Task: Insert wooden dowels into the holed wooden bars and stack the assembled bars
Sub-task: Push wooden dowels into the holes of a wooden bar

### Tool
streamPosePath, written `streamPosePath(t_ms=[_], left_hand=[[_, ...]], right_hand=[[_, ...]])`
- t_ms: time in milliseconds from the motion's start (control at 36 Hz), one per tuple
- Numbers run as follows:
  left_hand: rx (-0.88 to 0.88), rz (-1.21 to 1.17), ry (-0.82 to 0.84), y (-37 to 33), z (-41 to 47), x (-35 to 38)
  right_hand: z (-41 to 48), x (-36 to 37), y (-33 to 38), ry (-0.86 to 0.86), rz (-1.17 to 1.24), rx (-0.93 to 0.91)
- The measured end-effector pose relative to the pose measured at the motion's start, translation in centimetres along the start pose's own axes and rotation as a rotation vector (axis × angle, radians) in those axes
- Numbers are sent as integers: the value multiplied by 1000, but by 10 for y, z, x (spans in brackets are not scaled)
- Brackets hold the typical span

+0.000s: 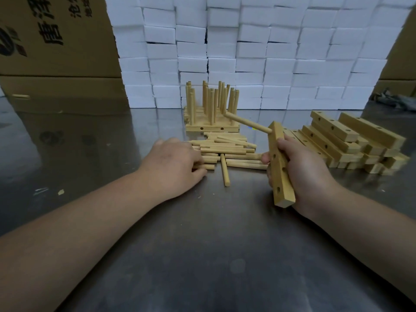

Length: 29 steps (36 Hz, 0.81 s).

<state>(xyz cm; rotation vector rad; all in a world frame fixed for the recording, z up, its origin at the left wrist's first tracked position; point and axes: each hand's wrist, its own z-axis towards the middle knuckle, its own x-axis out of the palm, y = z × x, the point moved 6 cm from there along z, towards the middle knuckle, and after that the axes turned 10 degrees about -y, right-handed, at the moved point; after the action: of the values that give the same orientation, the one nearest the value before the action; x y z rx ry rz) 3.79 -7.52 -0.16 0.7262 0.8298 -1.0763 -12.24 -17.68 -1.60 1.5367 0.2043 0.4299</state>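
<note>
The right hand (pixel 301 167) is clamped around a bar (pixel 280 167), fingers wrapped over its back edge and thumb on the near side. It holds the bar off the surface (pixel 202 244), near end low and far end raised, with the holed face turned left. One dowel (pixel 247 123) already sits in the farthest hole and juts out left and away. The holes nearer the person look empty. Held this way, the open holes face the other hand, so the next dowel can probably go straight in from the left.

The left hand (pixel 173 163) lies palm down on the left end of the loose dowels (pixel 229 149), which are heaped in the middle of the surface. Its fingers bend over them, but the tips are hidden, so I cannot tell whether it has pinched one yet. One stray dowel (pixel 225 170) lies crosswise at the near side of the heap. The hands are well apart, with the heap between them.

Toward the far edge, behind the heap, stands the stack (pixel 211 128) of finished bars with their dowels upright. It is out of the way yet within reach. The bare bars (pixel 351 143) are piled at the right edge, beside the hand that takes them.

White blocks (pixel 270 52) form a wall along the far edge, and a box (pixel 56 41) stands at the far left corner.

The step in hand seems to be filling this bar, with one dowel in and more to go.
</note>
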Motion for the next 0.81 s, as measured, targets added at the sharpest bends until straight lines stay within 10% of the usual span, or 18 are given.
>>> streamPosePath(t_ms=[806], left_hand=[[32,-442,-182,-31,-12,-35]], right_hand=[[-5,15,-1,129,76,68]])
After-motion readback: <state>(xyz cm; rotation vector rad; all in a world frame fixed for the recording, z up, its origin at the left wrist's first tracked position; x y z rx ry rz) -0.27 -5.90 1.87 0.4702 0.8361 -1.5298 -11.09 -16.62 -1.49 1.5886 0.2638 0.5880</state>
